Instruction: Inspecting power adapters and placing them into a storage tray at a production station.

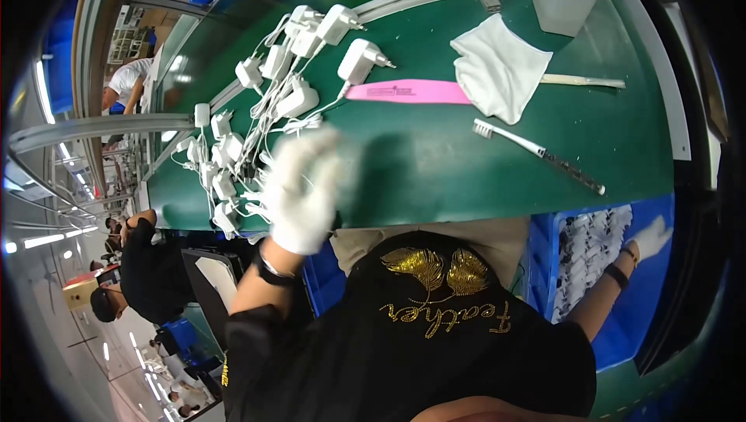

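Observation:
My left hand (pixel 301 200), in a white glove, is raised over the green bench beside the heap of white power adapters (pixel 225 150). Its fingers are smeared by motion, so whether they hold anything cannot be made out. The adapters have two-pin plugs and tangled white cables. Another white adapter (pixel 361 61) lies a little apart, close to the pink strip. Down at the right, my gloved right hand (pixel 651 238) is over the blue bin (pixel 633 329), its fingers stretched out and nothing visible in them. Many small white-and-grey pieces (pixel 587 259) fill the left part of that bin.
On the green bench (pixel 435 165) lie a pink strip (pixel 412 91), a white cloth (pixel 501 68) and a toothbrush-like brush (pixel 536 150). A translucent bottle with a metal cap (pixel 566 2) stands at the far right. Metal frame bars border the bench; other people work at the left.

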{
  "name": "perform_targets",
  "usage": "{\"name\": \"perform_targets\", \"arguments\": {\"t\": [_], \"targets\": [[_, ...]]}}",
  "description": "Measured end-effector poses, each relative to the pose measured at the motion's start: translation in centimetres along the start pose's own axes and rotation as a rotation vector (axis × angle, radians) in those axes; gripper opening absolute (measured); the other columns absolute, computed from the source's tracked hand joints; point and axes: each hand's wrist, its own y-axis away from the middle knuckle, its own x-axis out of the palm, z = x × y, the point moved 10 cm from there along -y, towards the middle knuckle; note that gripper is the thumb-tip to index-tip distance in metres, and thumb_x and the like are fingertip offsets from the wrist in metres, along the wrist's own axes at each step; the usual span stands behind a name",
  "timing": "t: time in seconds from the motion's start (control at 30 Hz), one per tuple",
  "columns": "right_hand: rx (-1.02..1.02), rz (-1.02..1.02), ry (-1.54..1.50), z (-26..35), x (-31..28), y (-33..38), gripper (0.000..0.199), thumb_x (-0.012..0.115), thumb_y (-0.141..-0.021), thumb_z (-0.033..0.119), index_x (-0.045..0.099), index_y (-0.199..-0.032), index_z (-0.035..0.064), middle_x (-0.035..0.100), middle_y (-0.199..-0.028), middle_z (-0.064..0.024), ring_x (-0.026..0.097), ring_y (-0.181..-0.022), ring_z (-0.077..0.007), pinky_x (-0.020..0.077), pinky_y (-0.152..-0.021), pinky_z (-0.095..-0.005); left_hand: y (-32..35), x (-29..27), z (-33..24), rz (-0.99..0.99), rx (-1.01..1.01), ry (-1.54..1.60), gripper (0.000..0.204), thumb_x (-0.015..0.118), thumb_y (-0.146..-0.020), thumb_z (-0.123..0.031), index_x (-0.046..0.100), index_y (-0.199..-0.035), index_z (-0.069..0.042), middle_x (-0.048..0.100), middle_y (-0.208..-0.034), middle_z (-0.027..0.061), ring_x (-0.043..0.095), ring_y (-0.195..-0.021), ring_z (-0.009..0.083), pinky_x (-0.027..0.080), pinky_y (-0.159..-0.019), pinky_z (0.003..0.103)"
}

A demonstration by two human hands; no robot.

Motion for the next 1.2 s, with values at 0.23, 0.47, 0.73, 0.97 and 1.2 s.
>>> {"name": "perform_targets", "arguments": {"t": [0.23,0.47,0.73,0.97,1.2], "targets": [[-0.346,0.255,-0.597,33.5,-5.3,17.8,0.035,0.051,-0.101,0.009,0.055,-0.126,-0.0154,0.055,-0.134,-0.0238,0.068,-0.093,-0.0260,0.0572,-0.082,-0.0313,-13.4,-2.2,3.9,0.066,0.134,-0.311,0.025,0.062,-0.094,-0.015,0.069,-0.113,0.000,0.071,-0.107,0.0110,0.069,-0.096,0.0236,0.054,-0.088,0.035],[-0.479,0.768,-0.731,45.9,-0.8,34.3,0.036,0.046,-0.104,0.006,0.051,-0.137,-0.0067,0.069,-0.104,-0.0135,0.066,-0.083,-0.0152,0.0550,-0.075,-0.0274,-15.9,4.9,5.9,0.449,0.020,-0.489,0.037,0.065,-0.085,-0.039,0.074,-0.101,-0.007,0.072,-0.103,0.0188,0.069,-0.098,0.0346,0.053,-0.085,0.042],[-0.729,1.375,-0.526,51.5,3.7,45.1,0.041,0.059,-0.097,0.012,0.055,-0.138,0.0047,0.068,-0.102,-0.0081,0.065,-0.082,-0.0126,0.0530,-0.073,-0.0265,-13.7,-18.0,8.4,-0.400,0.150,0.439,0.035,0.066,-0.097,-0.028,0.063,-0.121,-0.003,0.065,-0.086,0.0019,0.057,-0.074,0.0099,0.046,-0.066,0.023],[-1.382,1.064,-0.144,57.0,11.1,54.4,0.038,0.065,-0.087,0.027,0.064,-0.121,0.0095,0.068,-0.103,-0.0141,0.065,-0.095,-0.0341,0.0531,-0.082,-0.0478,2.8,-31.1,9.4,-0.756,0.244,0.592,0.040,0.058,-0.098,-0.032,0.059,-0.127,-0.005,0.059,-0.112,0.0141,0.057,-0.091,0.0229,0.045,-0.076,0.036],[-1.298,1.252,0.076,58.3,16.0,57.1,0.029,0.066,-0.087,0.026,0.067,-0.110,0.0091,0.068,-0.094,-0.0151,0.068,-0.089,-0.0309,0.0545,-0.079,-0.0420,5.8,-25.6,8.1,-0.453,0.253,1.287,0.042,0.058,-0.098,-0.031,0.053,-0.132,-0.006,0.061,-0.113,0.0153,0.056,-0.082,0.0180,0.045,-0.062,0.030]]}}
